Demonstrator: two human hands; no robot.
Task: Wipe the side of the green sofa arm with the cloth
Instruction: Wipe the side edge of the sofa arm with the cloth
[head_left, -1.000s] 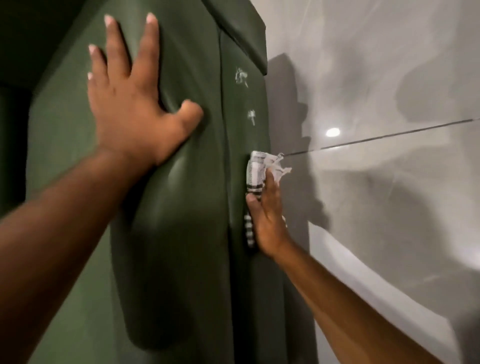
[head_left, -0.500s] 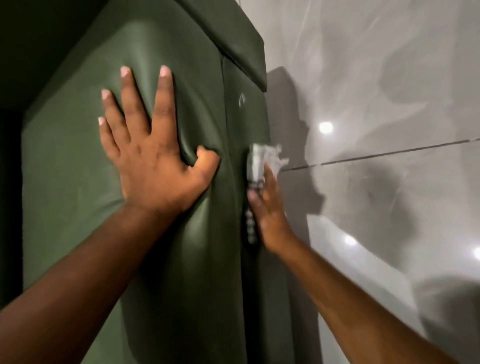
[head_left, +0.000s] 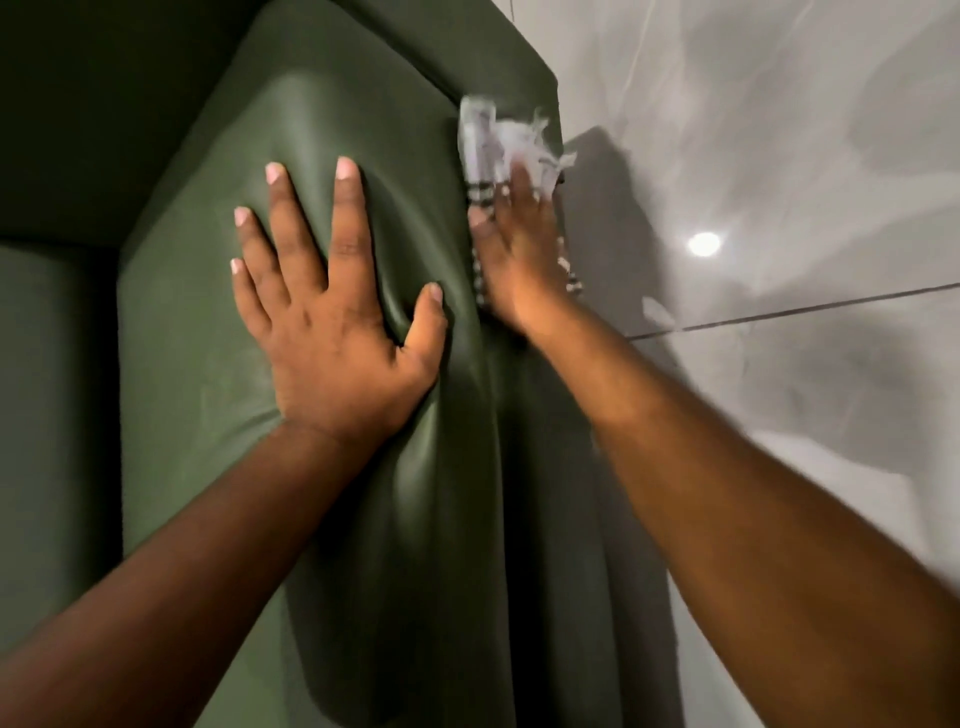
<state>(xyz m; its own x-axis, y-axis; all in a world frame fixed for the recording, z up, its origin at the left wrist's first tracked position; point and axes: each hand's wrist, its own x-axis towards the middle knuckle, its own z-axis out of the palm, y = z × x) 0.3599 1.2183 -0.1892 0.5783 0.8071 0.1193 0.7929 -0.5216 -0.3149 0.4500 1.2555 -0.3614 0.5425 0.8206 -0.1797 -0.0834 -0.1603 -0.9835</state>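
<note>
Left hand (head_left: 332, 332) lies flat, fingers spread, denting the smooth, leather-like green sofa arm (head_left: 208, 322) at frame centre. Right hand (head_left: 519, 260), blurred, presses a crumpled white cloth (head_left: 488, 140) with dark stripes against the arm's side, upper centre, beside glossy grey floor tiles (head_left: 779, 156).

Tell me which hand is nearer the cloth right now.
Right. The right hand presses the cloth flat against the side of the green sofa arm. The left hand is spread on the arm's top cushion, apart from the cloth.
</note>
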